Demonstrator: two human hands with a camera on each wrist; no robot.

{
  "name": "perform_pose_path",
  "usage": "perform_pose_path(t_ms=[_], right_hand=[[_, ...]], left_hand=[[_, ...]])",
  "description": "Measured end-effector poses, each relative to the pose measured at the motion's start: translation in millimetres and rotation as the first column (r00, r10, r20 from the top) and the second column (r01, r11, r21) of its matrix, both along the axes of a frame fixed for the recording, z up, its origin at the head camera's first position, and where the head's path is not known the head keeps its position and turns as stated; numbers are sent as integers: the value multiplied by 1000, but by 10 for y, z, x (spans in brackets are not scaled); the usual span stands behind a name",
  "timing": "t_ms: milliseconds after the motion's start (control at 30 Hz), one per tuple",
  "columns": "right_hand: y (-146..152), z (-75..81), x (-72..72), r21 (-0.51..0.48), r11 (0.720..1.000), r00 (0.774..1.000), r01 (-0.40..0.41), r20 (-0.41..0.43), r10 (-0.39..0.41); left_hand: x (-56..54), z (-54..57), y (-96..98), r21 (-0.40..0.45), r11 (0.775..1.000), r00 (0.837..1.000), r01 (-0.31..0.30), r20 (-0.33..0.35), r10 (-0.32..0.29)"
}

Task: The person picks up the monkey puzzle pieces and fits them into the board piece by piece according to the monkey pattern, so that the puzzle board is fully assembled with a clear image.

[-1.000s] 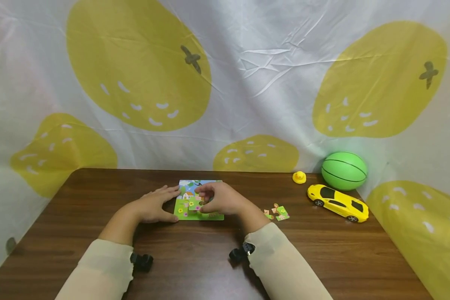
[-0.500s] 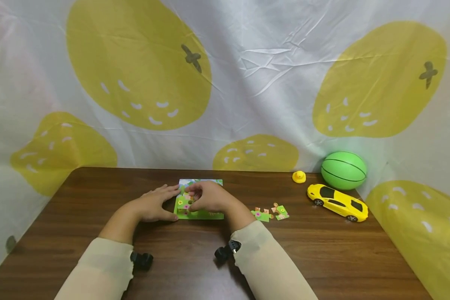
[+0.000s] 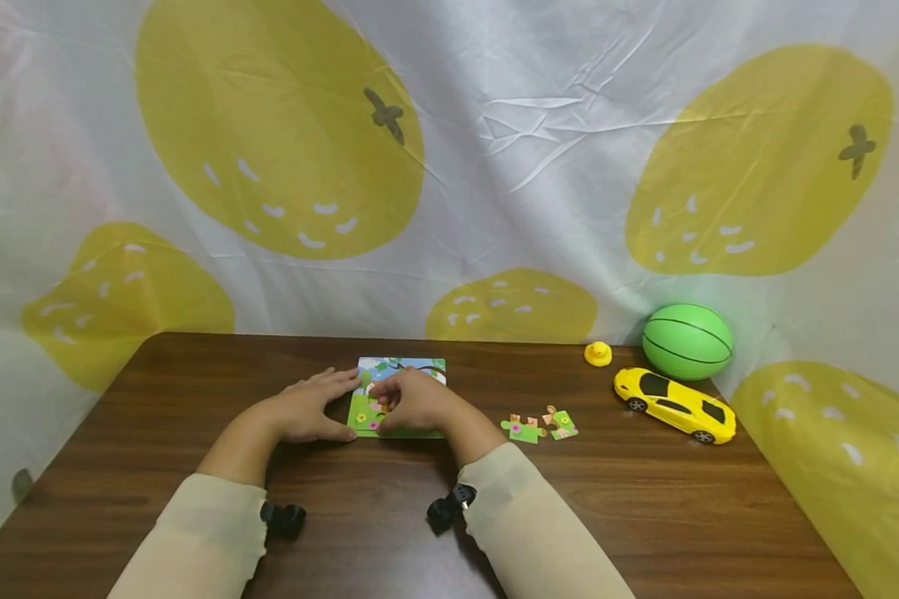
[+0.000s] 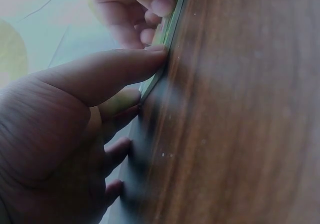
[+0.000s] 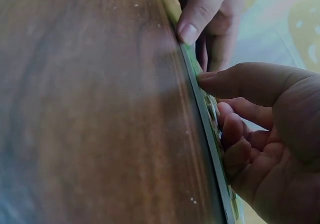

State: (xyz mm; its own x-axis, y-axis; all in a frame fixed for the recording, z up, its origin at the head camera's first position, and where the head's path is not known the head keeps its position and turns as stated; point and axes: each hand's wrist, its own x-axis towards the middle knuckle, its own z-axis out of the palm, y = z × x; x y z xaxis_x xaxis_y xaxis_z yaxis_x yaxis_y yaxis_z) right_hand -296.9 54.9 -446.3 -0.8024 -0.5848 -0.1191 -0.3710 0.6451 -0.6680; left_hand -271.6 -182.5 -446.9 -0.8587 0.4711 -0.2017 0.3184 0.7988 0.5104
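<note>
In the head view, the left hand (image 3: 307, 412), fingers spread, touches the left edge of the jigsaw board (image 3: 423, 362). The right hand (image 3: 419, 403) touches it, fingers curled, but whether pinching anything I cannot tell; to its right, away from the left hand, lie a flowered jigsaw piece (image 3: 527, 433) and a second jigsaw piece (image 3: 565, 423).
</note>
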Motion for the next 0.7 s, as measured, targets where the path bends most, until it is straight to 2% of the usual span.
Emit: perform_pose_path(t_ms=[700], right_hand=[[-24, 23, 6, 84, 996, 1000, -4, 0, 4]], left_hand=[[27, 20, 6, -10, 1000, 1000, 1, 3, -1]])
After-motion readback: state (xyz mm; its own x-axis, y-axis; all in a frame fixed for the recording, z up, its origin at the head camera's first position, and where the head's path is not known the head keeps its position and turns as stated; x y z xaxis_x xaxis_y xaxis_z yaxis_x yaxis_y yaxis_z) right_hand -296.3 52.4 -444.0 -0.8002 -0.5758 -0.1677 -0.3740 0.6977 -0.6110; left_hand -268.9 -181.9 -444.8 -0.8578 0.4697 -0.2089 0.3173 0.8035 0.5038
